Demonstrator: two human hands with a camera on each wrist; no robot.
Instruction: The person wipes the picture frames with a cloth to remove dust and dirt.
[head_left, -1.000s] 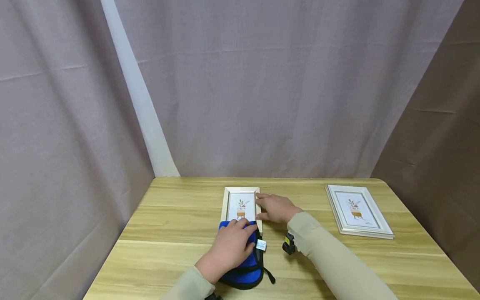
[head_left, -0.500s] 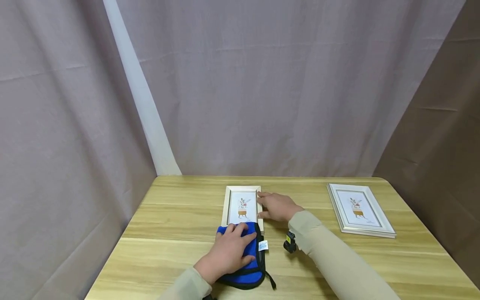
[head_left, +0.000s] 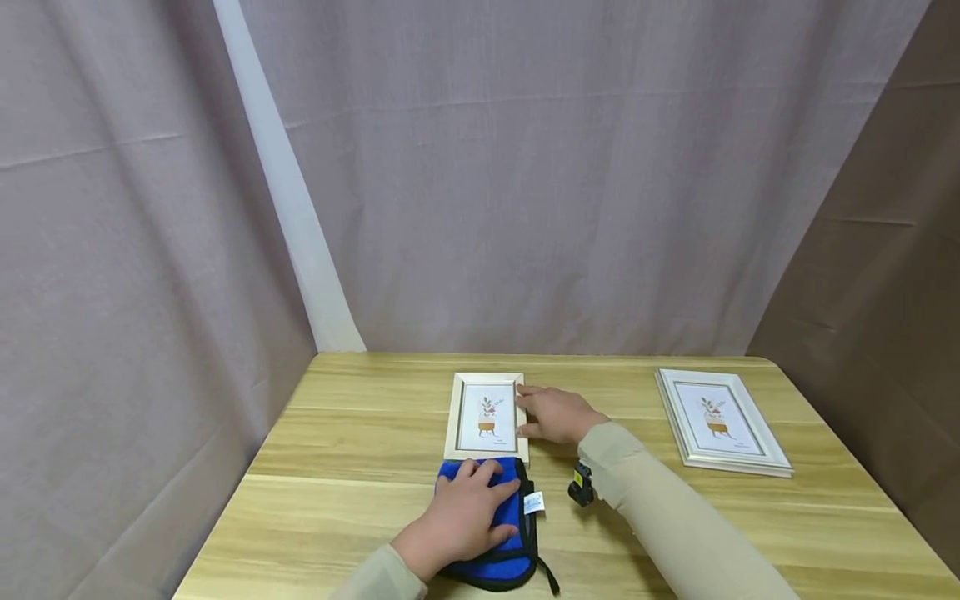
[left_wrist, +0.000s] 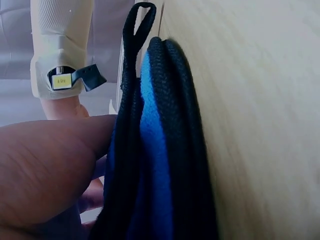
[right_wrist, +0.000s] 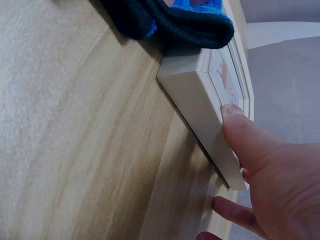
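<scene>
In the head view my left hand [head_left: 459, 518] lies spread on a folded blue cloth [head_left: 504, 570] with black edging, a white tag and a small loop. The cloth overlaps or touches the near edge of a pale picture frame [head_left: 453, 421] lying face up, its print showing a plant in an orange pot. My right hand [head_left: 558, 414] is at the frame's right side. In the right wrist view its thumb touches the frame's edge, while other fingers reach down by the tabletop. The left wrist view shows the cloth's layered edge beside my left thumb [left_wrist: 55, 160].
A second white picture frame [head_left: 723, 422], with a similar print, lies to the right on the wooden table [head_left: 337, 467]. Grey curtains [head_left: 525, 183] hang behind the table and at its left; a browner one [head_left: 877, 292] stands at the right.
My left hand and the cloth have slid toward me, baring the lower part of the picture frame. The right hand stays at the frame's side.
</scene>
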